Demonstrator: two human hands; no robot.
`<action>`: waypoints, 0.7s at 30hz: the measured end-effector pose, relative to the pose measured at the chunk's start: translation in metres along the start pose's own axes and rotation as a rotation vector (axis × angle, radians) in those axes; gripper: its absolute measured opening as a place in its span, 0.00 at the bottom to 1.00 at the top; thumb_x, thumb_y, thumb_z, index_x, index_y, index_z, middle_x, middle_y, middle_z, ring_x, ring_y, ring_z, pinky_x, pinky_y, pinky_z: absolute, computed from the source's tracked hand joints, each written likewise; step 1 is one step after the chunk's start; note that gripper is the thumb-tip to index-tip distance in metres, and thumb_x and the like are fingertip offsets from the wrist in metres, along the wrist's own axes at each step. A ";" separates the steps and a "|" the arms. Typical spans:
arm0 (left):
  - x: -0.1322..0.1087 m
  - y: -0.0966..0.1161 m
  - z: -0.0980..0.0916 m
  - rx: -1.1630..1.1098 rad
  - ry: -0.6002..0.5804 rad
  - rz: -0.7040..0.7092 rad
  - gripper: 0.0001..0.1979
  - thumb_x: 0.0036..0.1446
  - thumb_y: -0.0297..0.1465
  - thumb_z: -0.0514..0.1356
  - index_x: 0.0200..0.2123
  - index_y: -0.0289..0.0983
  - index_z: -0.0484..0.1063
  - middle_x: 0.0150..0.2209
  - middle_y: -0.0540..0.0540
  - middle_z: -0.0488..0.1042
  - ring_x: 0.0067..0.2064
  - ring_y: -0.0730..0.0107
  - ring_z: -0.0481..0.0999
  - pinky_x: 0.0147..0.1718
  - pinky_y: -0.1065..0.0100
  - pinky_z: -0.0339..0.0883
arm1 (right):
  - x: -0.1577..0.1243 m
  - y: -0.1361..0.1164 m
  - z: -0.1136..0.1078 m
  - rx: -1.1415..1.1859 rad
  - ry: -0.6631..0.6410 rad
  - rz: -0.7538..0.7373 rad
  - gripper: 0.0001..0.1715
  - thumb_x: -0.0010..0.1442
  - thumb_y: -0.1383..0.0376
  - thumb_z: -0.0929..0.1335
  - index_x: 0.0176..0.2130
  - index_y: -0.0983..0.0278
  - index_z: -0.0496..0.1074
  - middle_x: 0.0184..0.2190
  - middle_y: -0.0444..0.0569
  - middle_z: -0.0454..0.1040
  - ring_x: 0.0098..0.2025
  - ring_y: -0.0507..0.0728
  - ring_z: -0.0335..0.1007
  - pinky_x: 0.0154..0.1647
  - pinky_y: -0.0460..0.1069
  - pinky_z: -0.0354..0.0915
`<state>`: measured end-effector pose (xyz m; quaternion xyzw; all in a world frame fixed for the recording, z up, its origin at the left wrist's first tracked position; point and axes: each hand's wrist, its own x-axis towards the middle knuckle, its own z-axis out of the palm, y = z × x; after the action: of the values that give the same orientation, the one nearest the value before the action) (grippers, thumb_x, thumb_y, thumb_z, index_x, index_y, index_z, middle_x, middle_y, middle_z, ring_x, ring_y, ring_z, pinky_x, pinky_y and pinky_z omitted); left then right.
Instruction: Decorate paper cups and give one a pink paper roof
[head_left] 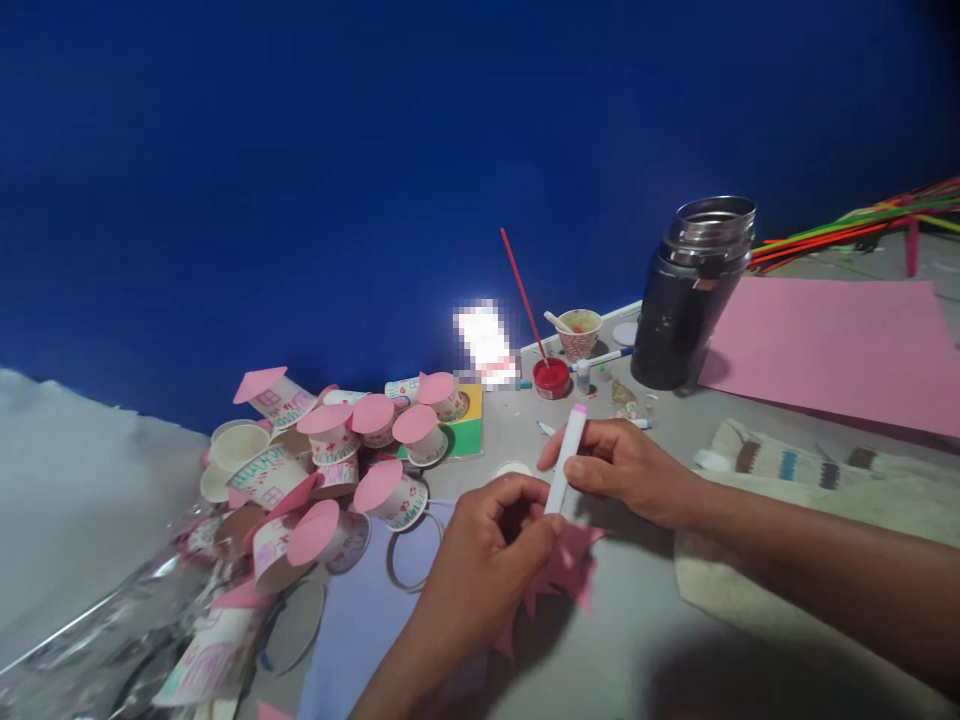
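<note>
A white marker with a pink end (570,450) is held upright, slightly tilted, between both hands. My left hand (502,550) is closed around its lower end, thumb and fingers pinching it. Higher on the barrel, my right hand (626,468) pinches it between thumb and fingers. Beneath the hands lie pink paper pieces with pointed edges (577,570), partly hidden by my left hand. To the left stand and lie several decorated paper cups with pink paper tops (322,530).
A dark open flask (690,300) stands behind my right hand, near a red paint pot (552,378) with a brush and a small paper cup (579,335). Pink sheet (832,350) and cloth pouch (795,540) lie right. Lilac paper (360,620) is at front left.
</note>
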<state>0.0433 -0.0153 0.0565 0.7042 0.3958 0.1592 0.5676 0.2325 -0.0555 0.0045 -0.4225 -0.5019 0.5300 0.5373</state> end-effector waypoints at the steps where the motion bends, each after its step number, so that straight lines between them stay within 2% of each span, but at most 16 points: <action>1: -0.002 -0.002 0.002 0.008 -0.029 -0.005 0.10 0.59 0.37 0.64 0.32 0.37 0.78 0.25 0.51 0.69 0.27 0.73 0.65 0.27 0.71 0.59 | 0.000 0.000 0.000 0.027 0.015 0.039 0.24 0.58 0.46 0.74 0.36 0.65 0.78 0.22 0.40 0.69 0.23 0.49 0.58 0.24 0.45 0.56; 3: -0.005 -0.008 0.003 -0.002 -0.091 -0.029 0.15 0.63 0.42 0.61 0.31 0.37 0.77 0.26 0.50 0.71 0.26 0.73 0.67 0.26 0.72 0.60 | 0.001 0.002 -0.003 0.071 0.098 0.101 0.25 0.59 0.46 0.74 0.34 0.66 0.77 0.21 0.41 0.68 0.22 0.48 0.55 0.22 0.45 0.51; 5: -0.008 -0.015 0.003 -0.049 -0.142 -0.089 0.18 0.64 0.46 0.60 0.31 0.37 0.75 0.25 0.49 0.72 0.23 0.74 0.67 0.22 0.72 0.58 | 0.001 0.006 -0.006 0.095 0.164 0.102 0.24 0.59 0.46 0.74 0.36 0.65 0.77 0.21 0.41 0.69 0.22 0.48 0.55 0.22 0.45 0.50; 8: -0.013 -0.022 0.001 -0.115 -0.145 -0.172 0.20 0.63 0.47 0.61 0.27 0.37 0.71 0.22 0.50 0.72 0.18 0.76 0.65 0.18 0.73 0.54 | -0.001 0.010 -0.008 0.068 0.090 0.056 0.21 0.59 0.49 0.76 0.34 0.64 0.75 0.22 0.41 0.70 0.23 0.49 0.60 0.24 0.45 0.55; 11: -0.017 -0.029 -0.004 -0.140 -0.134 -0.168 0.23 0.63 0.48 0.61 0.23 0.37 0.67 0.16 0.52 0.68 0.15 0.79 0.63 0.16 0.75 0.52 | -0.003 0.007 -0.005 -0.007 0.030 0.058 0.19 0.61 0.52 0.75 0.31 0.64 0.75 0.22 0.42 0.72 0.24 0.50 0.64 0.25 0.45 0.59; 13: -0.020 -0.033 -0.007 -0.224 -0.175 -0.172 0.25 0.62 0.48 0.63 0.21 0.37 0.68 0.13 0.53 0.66 0.14 0.80 0.62 0.17 0.76 0.52 | -0.006 0.004 -0.001 -0.017 0.028 0.048 0.18 0.61 0.53 0.76 0.30 0.64 0.75 0.22 0.43 0.73 0.24 0.50 0.66 0.25 0.45 0.61; 17: -0.028 -0.042 -0.008 -0.498 -0.275 -0.286 0.23 0.55 0.51 0.68 0.27 0.35 0.74 0.12 0.55 0.63 0.13 0.76 0.66 0.14 0.75 0.54 | -0.009 0.001 0.005 0.079 -0.030 0.056 0.16 0.59 0.55 0.77 0.31 0.64 0.76 0.21 0.42 0.74 0.21 0.49 0.65 0.22 0.44 0.61; 21: -0.037 -0.042 0.000 -0.508 -0.235 -0.253 0.24 0.56 0.52 0.67 0.30 0.34 0.75 0.15 0.51 0.70 0.15 0.74 0.70 0.16 0.75 0.60 | -0.013 0.000 0.007 0.063 -0.041 0.081 0.18 0.58 0.53 0.77 0.31 0.64 0.76 0.21 0.43 0.74 0.21 0.49 0.66 0.20 0.43 0.61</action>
<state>0.0038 -0.0407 0.0259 0.4984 0.3594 0.0987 0.7827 0.2259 -0.0687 0.0040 -0.4144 -0.4781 0.5754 0.5183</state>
